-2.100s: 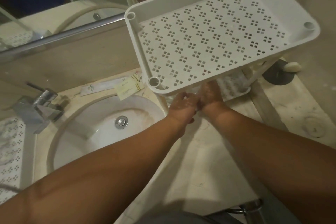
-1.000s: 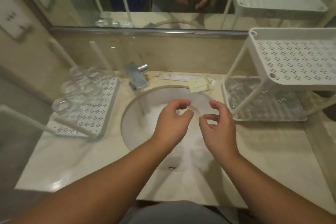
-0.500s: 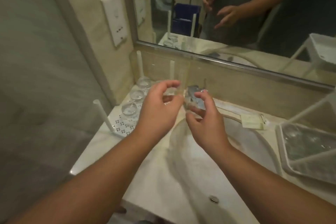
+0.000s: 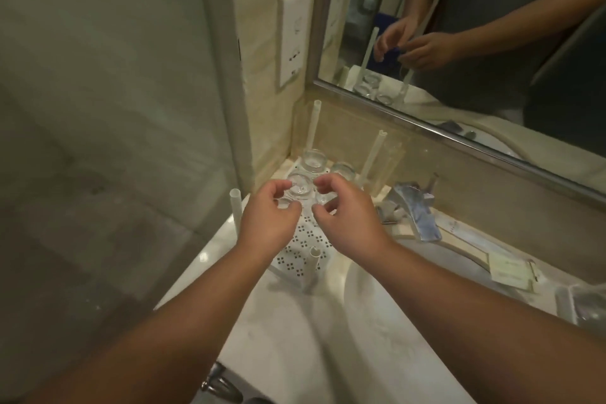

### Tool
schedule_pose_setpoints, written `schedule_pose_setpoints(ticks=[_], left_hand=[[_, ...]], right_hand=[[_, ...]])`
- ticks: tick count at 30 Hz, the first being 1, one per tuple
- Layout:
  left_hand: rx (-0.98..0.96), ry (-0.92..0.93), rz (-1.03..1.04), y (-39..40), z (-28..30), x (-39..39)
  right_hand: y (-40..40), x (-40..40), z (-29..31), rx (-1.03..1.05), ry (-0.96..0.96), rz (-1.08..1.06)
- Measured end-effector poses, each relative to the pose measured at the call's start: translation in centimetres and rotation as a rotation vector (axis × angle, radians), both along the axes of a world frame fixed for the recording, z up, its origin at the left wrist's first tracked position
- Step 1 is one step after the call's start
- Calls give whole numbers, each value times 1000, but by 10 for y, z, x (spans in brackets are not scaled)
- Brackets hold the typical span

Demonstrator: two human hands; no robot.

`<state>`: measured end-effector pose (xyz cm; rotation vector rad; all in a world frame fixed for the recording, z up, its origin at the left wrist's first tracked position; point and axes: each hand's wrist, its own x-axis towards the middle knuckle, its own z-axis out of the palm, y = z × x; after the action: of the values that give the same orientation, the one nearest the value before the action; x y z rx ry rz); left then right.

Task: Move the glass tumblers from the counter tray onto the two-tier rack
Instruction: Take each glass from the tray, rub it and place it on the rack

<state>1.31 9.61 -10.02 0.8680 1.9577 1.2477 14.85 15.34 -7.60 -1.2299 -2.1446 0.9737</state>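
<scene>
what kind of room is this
Most likely a bathroom, perhaps in a hotel: a basin sunk into a marble counter, a chrome faucet beside it, and a wall mirror above.

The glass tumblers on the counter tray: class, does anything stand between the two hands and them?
Nothing visible does. The left hand and right hand hover, fingers curled, directly over the nearest glass tumblers; the tray's upright posts stand at its corners.

I see my left hand and right hand curled above clear glass tumblers. These stand on a white perforated plastic tray on the pale marble counter. Whether either hand touches glass, I cannot tell.
</scene>
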Motion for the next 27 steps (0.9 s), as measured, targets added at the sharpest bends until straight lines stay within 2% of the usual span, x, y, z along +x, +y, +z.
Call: schedule_pose_setpoints(ticks=[6, 12, 24, 27], left_hand=[[-175, 265, -70, 9, -39, -6], [-286, 308, -107, 23, -64, -4], [-140, 275, -36, 17, -69, -4], [-69, 278, -44, 11, -52, -1]], right_hand=[[11, -5, -13, -68, -81, 17], [15, 4, -24, -101, -91, -14], [14, 17, -31, -162, -43, -59], [11, 19, -31, -282, 52, -147]])
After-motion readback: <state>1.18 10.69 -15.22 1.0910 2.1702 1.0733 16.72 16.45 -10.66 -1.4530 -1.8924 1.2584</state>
